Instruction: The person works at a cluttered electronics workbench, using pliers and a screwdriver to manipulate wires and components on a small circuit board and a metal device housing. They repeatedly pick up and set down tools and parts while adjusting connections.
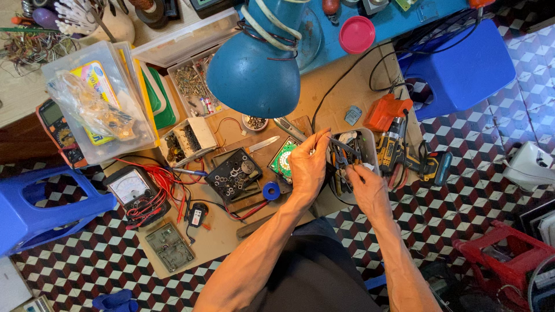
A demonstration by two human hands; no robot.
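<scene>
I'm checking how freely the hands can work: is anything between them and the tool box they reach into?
Nothing visible. The left hand and right hand are already at the open grey tool box, fingers among the pliers. The blue lamp hangs to the side.

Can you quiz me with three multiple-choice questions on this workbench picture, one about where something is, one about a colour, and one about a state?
1. Where does the right hand reach?
A. into the tool tray
B. onto the analogue meter
C. under the lamp

2. What colour is the lamp shade?
A. red
B. blue
C. white

3. What is the left hand doing?
A. lying flat on the mat
B. pinching a thin tool at its fingertips
C. gripping the cordless drill

Answers: 1 A, its fingers are among the pliers in the tray. 2 B, the shade is plainly blue. 3 B, thumb and fingers close on a slim tool that runs towards the tray; the drill lies untouched beside it.
</scene>
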